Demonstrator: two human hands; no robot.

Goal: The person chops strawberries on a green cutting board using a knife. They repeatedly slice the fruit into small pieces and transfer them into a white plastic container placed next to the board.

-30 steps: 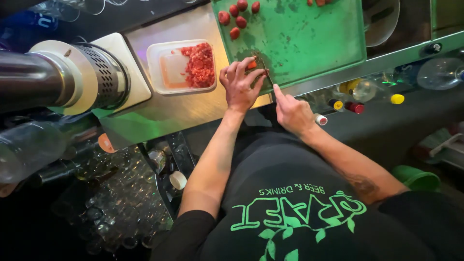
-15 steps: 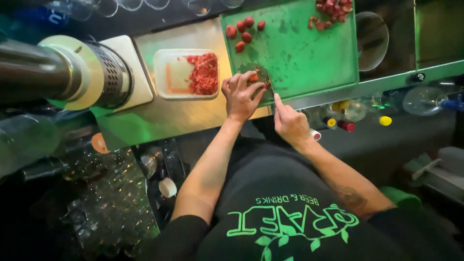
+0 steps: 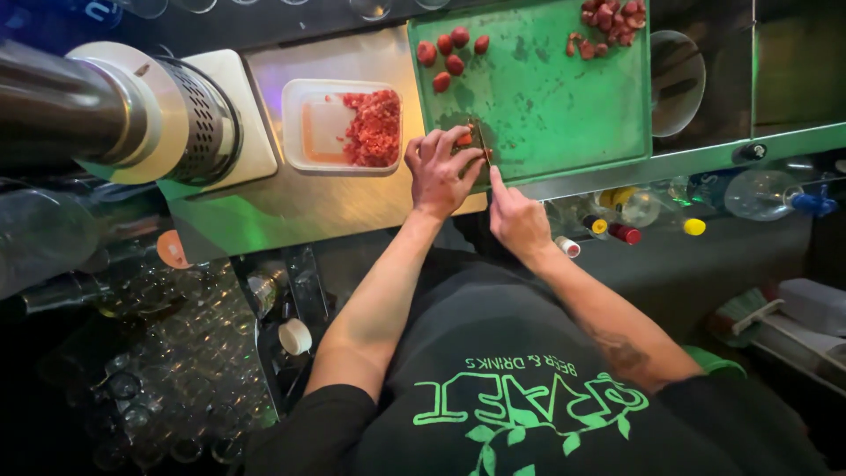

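Nearest, the person's dark shirt front (image 3: 529, 388) is filling the lower frame, bearing a green printed design with leaf shapes; beside it, below the desk edge, a rack of clear upturned glasses (image 3: 150, 388) is sitting in shadow, and a row of bottles with yellow, red and white caps (image 3: 617, 227) is lying under the desk lip at the right.

Further up, the right hand (image 3: 520, 220) is closing its grip round a knife handle, forefinger stretched along the spine, so the grip is clamped on the knife (image 3: 480, 145); the left hand (image 3: 445, 167) is pressing down with curled fingers, its grip held together on a small red strawberry piece (image 3: 464, 139) at the near edge of the green cutting board (image 3: 546, 97).

By my reading the step in hand is dicing one berry; the next move is calling for short, controlled strokes with the left fingertips tucked clear of the blade.

Left of the board, a shallow white rectangular tub (image 3: 317, 132) is holding chopped red fruit at its right side, resting on the steel desk (image 3: 291, 203); a large metal cylinder (image 3: 132, 115) is standing further left.

Farthest, whole strawberries (image 3: 449, 53) are waiting on the board's far left, and a heap of cut trimmings (image 3: 612, 26) is lying at its far right corner.
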